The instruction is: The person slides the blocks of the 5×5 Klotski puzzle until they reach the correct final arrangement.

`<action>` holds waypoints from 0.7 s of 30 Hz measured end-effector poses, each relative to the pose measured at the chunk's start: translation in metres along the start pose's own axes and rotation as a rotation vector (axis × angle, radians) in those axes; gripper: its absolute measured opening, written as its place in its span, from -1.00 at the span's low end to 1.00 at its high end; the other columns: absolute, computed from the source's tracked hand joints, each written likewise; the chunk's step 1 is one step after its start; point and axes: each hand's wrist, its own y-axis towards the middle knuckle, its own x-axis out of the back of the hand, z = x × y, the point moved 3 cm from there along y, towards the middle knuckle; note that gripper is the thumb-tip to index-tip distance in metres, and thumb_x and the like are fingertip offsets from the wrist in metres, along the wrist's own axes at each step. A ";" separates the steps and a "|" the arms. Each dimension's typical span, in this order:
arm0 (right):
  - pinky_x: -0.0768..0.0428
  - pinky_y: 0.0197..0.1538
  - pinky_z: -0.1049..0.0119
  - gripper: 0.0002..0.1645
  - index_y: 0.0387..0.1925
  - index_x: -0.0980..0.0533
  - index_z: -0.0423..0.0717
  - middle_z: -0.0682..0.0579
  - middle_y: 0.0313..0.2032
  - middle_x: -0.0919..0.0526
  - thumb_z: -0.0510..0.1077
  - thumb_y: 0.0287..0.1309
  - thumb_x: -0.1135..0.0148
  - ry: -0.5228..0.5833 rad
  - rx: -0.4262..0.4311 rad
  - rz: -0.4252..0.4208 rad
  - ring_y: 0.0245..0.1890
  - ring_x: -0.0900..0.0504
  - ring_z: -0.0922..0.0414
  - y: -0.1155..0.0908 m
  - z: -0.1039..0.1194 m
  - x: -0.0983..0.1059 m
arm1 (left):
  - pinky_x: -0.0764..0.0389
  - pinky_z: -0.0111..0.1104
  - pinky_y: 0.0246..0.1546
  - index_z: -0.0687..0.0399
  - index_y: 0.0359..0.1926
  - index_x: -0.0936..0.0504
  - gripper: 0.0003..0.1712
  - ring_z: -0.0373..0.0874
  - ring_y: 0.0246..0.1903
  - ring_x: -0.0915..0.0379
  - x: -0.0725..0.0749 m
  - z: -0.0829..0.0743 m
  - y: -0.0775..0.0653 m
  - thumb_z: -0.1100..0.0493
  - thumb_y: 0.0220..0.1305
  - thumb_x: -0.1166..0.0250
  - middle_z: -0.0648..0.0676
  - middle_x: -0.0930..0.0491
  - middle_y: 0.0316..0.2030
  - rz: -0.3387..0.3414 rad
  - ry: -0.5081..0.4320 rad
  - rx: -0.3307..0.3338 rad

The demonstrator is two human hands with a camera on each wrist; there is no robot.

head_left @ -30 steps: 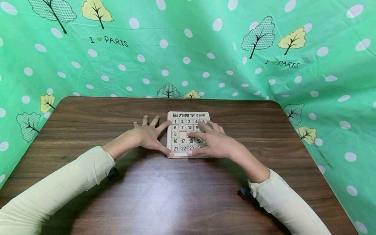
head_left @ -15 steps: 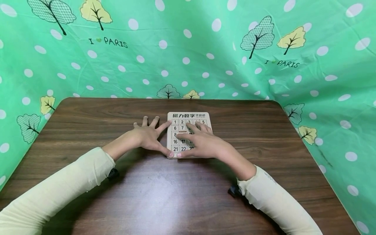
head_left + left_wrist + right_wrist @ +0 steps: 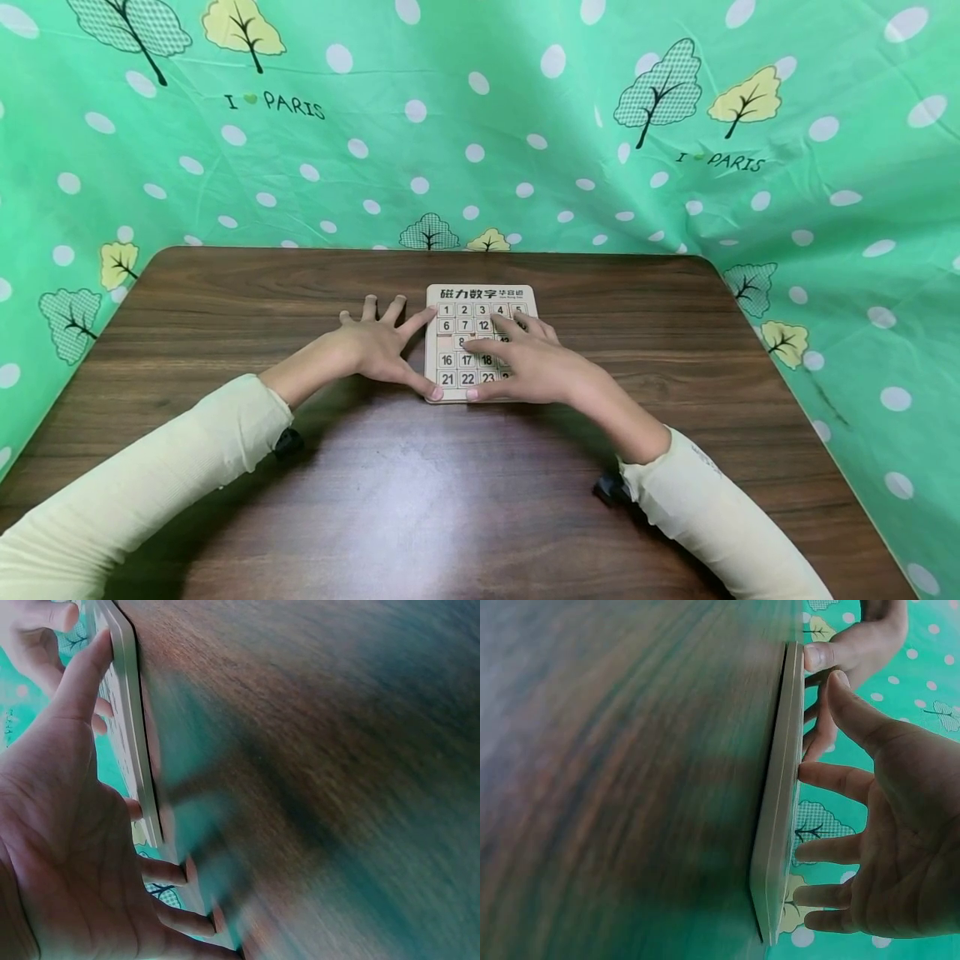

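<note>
A pale sliding number puzzle (image 3: pixel 432 350) lies flat on the table, with rows of numbered square tiles and a printed title along its far edge. My left hand (image 3: pixel 378 346) spreads wide at its left side, thumb on the near left corner and index fingertip by the upper left edge. Over the right part of the board, my right hand (image 3: pixel 540 362) has its index fingertip at the 8 tile (image 3: pixel 461 341). That tile sits in the third row, right of a vacant slot. Several right-hand tiles are hidden. In the right wrist view the right fingers (image 3: pixel 832 850) are nearly straight.
The dark wood-grain table (image 3: pixel 375 500) surrounds the puzzle. A green dotted curtain (image 3: pixel 480 125) with printed trees hangs behind and along both sides. Black wrist devices (image 3: pixel 611 490) show beneath the light sleeves (image 3: pixel 720 508).
My right hand moved left to the 8 tile, then back right. The 8 tile slid one place right, leaving the slot at the row's left end. The left hand stayed still.
</note>
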 end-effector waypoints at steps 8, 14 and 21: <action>0.05 0.74 -0.58 -0.02 0.68 -0.44 0.42 -0.24 0.83 -0.05 0.55 0.35 -0.42 -0.001 0.000 -0.013 0.82 0.12 -0.48 -0.002 -0.003 0.002 | 0.16 0.76 0.53 -0.48 0.87 0.36 0.63 0.71 0.74 0.53 0.000 0.000 0.000 -0.83 0.06 -0.39 0.37 0.40 0.85 0.000 0.000 0.003; 0.07 0.75 -0.57 0.02 0.68 -0.43 0.37 -0.23 0.83 -0.03 0.57 0.33 -0.42 0.013 0.027 -0.043 0.83 0.13 -0.45 0.004 0.002 0.003 | 0.17 0.77 0.53 -0.50 0.87 0.35 0.65 0.71 0.74 0.53 0.001 0.000 -0.001 -0.86 0.03 -0.38 0.36 0.39 0.85 0.000 -0.001 0.003; 0.10 0.77 -0.54 0.06 0.74 -0.34 0.40 -0.21 0.85 0.02 0.59 0.35 -0.38 0.001 0.029 -0.031 0.83 0.12 -0.45 0.016 0.008 0.001 | 0.16 0.76 0.54 -0.51 0.87 0.33 0.70 0.69 0.75 0.53 0.002 -0.001 -0.002 -0.90 -0.06 -0.37 0.36 0.39 0.85 0.007 -0.009 0.001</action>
